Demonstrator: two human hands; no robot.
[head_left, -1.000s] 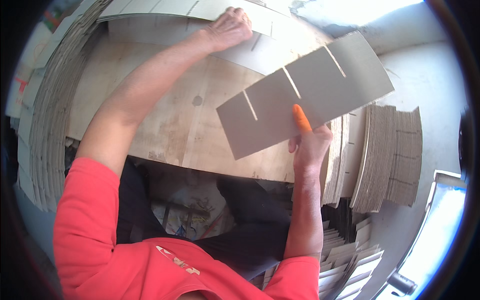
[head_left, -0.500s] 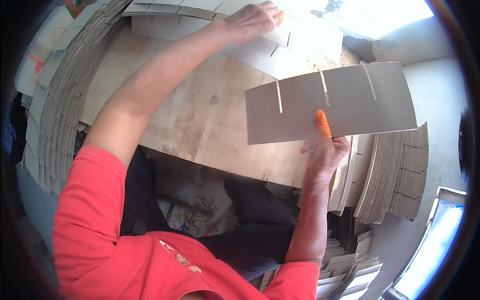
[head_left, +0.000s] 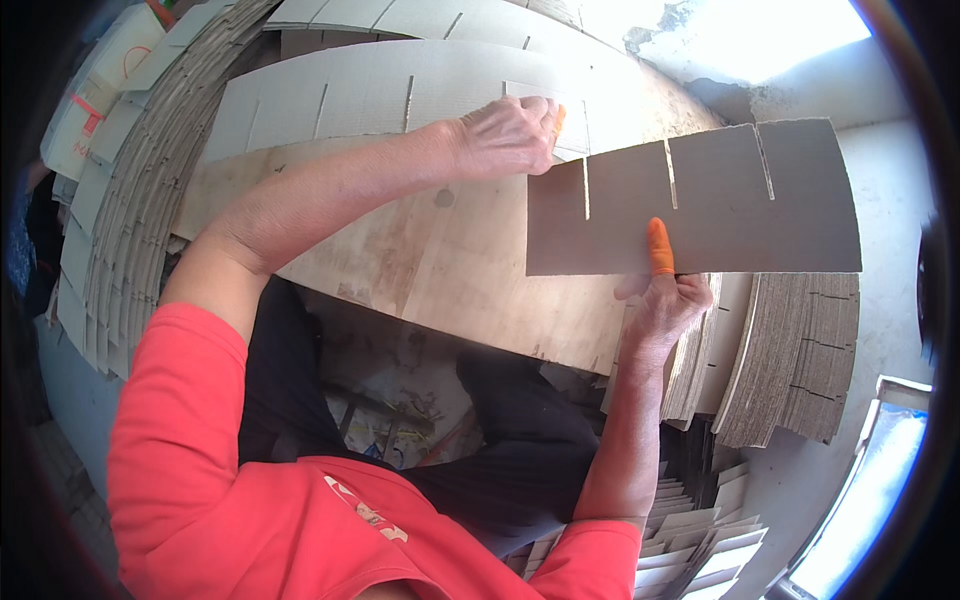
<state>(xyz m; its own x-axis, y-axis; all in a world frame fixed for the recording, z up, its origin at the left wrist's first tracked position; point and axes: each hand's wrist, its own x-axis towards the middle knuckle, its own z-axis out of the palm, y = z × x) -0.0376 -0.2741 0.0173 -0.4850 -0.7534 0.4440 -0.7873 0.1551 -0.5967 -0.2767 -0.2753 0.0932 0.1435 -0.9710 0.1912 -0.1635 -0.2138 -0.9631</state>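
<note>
In my right hand (head_left: 665, 305) is a grey cardboard divider (head_left: 720, 215) with three slots cut into its top edge. The thumb, in an orange finger cover, presses its face; the other fingers are behind it. My left hand (head_left: 510, 135) is closed on a long, pale slotted cardboard strip (head_left: 370, 95) that lies across the far part of the wooden board (head_left: 400, 235). An orange cover shows on one of its fingers too, and the exact grip is partly hidden. The divider's left corner reaches close to this hand.
Stacked slotted cardboard (head_left: 790, 350) stands at the right of the board. A tall row of cardboard sheets (head_left: 150, 190) curves along the left. Further pale strips (head_left: 420, 20) lie at the far edge. Loose cardboard pieces (head_left: 700, 540) sit low at the right, near a wall.
My left hand has come nearer, drawing the long pale strip from the far edge over the board. The divider in my right hand has shifted slightly right and levelled out.
</note>
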